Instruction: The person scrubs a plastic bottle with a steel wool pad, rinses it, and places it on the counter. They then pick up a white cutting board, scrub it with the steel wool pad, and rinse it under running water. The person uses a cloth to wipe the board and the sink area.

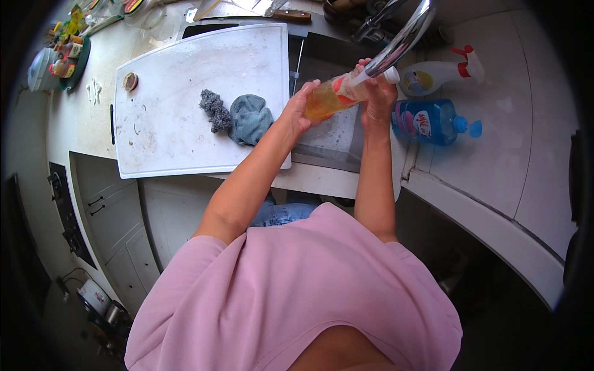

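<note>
Over the stainless-steel sink (pixel 330 162), a clear plastic bottle (pixel 341 90) with yellow-orange liquid, a red-and-white label and a white cap lies tilted between my hands. My left hand (pixel 299 105) grips its lower end. Near the cap, my right hand (pixel 381 98) holds the upper part, its fingers partly hidden behind the bottle and faucet. The chrome faucet spout (pixel 400 39) arches over the label, and what looks like a water stream falls there. Left of the sink, a white cutting board (pixel 176 106) carries a steel-wool scourer (pixel 215 110) and a crumpled grey-blue cloth (pixel 251 119).
Right of the sink lie a blue detergent bottle (pixel 431 121) and a spray bottle (pixel 431 78) with a red-and-white trigger head. Behind the board rests a knife with a wooden handle (pixel 292 15). A small round brown object (pixel 131 81) sits on the board's left. Condiment bottles (pixel 65 60) stand at far left.
</note>
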A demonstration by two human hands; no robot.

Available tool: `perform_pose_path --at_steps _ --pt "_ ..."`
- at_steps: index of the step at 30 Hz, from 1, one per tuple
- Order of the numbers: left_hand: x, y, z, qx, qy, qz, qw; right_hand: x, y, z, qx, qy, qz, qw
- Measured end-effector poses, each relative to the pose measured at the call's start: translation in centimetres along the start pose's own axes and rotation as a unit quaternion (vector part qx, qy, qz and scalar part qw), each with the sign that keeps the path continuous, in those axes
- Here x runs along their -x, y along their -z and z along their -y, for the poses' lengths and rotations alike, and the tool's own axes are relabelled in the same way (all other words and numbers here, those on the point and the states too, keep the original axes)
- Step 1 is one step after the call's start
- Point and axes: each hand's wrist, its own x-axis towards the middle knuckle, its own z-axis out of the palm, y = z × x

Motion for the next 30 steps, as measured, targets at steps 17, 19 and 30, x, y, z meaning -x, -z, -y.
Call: perform_pose_path --at_steps 17,19,30 --pt "0.9 -2.2 -0.7 -0.091 0.030 0.058 0.994 2.9 -0.3 5.7 0.076 -0.031 0.012 0.996" --pt "0.2 -1.4 -0.8 -0.111 0.019 0.043 0.993 3.2 -0.4 6.1 0.016 -0.038 0.054 0.998" --pt "5.4 0.9 -0.5 -0.052 0.002 0.056 0.997 0.5 -2.7 1.6 -0.013 -0.212 0.050 0.976"
